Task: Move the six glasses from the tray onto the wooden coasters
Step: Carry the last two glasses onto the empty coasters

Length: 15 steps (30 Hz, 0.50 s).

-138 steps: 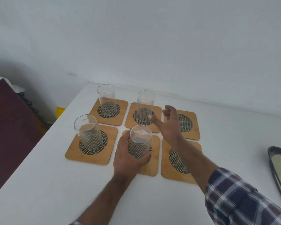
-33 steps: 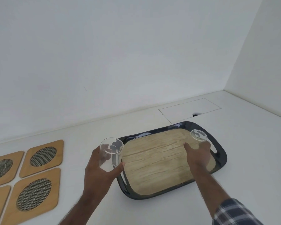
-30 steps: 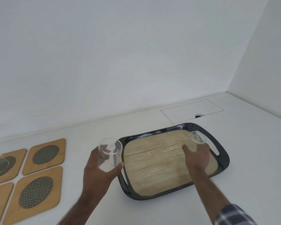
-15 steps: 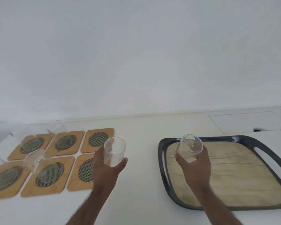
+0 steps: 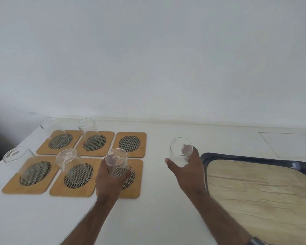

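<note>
Several wooden coasters with dark mesh centres lie in a two-row grid at the left. Clear glasses stand on the back-left [image 5: 55, 133], back-middle [image 5: 90, 133], front-left [image 5: 23, 163] and front-middle [image 5: 71, 165] coasters. The back-right coaster [image 5: 130, 144] is bare. My left hand [image 5: 109, 181] grips a clear glass [image 5: 117, 162] over the front-right coaster [image 5: 137, 184]. My right hand [image 5: 187, 170] holds another clear glass [image 5: 180, 151] above the white table, between the coasters and the tray [image 5: 206, 156]. The tray has a dark rim, a wood-grain floor and no glasses on it.
The white table [image 5: 157, 218] meets a white wall at the back. A flat rectangular panel [image 5: 290, 144] is set into the tabletop behind the tray. The table's left edge runs just beyond the coasters, with a dark area past it.
Both hands lifted a glass off the tray and carried it left. The left hand's glass is now over the front-right coaster; the right hand's glass has cleared the tray's rim.
</note>
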Available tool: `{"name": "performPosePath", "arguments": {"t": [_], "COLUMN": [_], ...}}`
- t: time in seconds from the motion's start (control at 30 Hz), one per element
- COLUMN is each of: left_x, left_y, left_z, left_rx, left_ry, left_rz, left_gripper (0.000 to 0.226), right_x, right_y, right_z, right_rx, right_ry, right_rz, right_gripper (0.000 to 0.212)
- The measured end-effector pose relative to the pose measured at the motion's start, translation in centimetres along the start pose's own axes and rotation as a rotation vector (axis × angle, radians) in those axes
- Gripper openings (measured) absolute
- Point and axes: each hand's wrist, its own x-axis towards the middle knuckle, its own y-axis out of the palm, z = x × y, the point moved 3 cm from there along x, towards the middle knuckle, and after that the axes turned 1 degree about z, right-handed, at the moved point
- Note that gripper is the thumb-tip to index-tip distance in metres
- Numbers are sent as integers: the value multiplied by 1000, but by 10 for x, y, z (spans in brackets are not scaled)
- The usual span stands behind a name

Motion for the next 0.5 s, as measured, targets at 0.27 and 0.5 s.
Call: {"name": "performPosePath", "arguments": {"t": [0.27, 0.5], "left_x": [8, 8], "left_y": [1, 2], "left_z": [19, 30], "left_rx": [-14, 75], "left_ry": [-9, -19], "left_rz": [11, -10], "left_gripper": [72, 80], "right_x": [12, 34], "right_y": [52, 89], "right_z": [2, -1], "right_rx": [-48, -90], "right_ry": [-29, -39], "right_rz": [130, 183], "right_gripper": [62, 60]}}
